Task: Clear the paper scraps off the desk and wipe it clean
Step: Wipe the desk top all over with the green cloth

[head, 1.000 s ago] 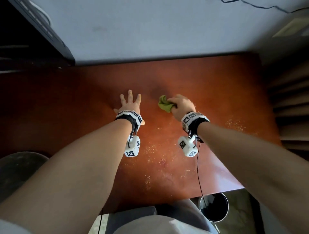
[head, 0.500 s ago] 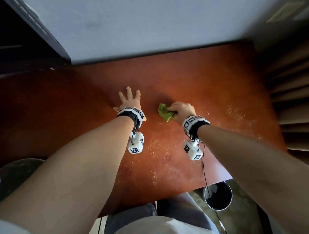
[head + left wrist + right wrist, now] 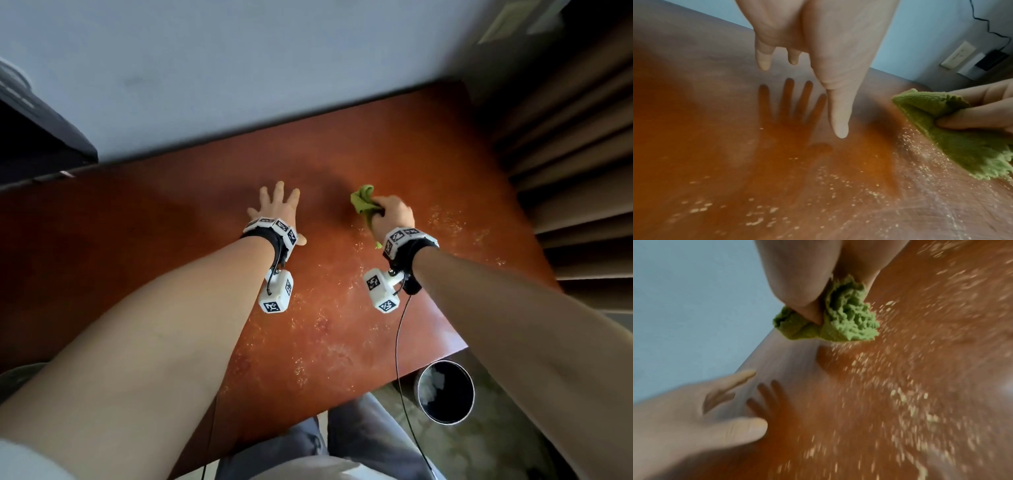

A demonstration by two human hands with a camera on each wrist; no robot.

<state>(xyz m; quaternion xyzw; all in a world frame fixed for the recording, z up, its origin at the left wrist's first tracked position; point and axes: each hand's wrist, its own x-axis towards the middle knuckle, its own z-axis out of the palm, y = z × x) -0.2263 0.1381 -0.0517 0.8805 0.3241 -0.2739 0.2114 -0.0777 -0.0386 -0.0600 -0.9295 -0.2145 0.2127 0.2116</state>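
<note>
My right hand [image 3: 390, 210] grips a bunched green cloth [image 3: 363, 202] just over the red-brown desk [image 3: 171, 219], right of centre; the right wrist view shows the cloth [image 3: 840, 321] pinched between thumb and fingers. My left hand [image 3: 277, 205] hovers a little above the desk with its fingers [image 3: 838, 113] spread straight, casting a hand-shaped shadow, and holds nothing. Fine pale crumbs [image 3: 308, 342] speckle the near and right parts of the desk, thick beside the cloth [image 3: 953, 138] in the left wrist view. No larger paper scraps show on the desk.
A black round bin [image 3: 445, 390] stands on the floor off the desk's near right corner. A pale wall [image 3: 274, 68] runs along the far edge. A dark object [image 3: 37, 133] sits at the far left, slatted panels [image 3: 565, 171] on the right. A cable hangs from my right wrist.
The right hand with the cloth has moved toward the far side and to the right. The left hand stays spread in about the same place. The head view has tilted.
</note>
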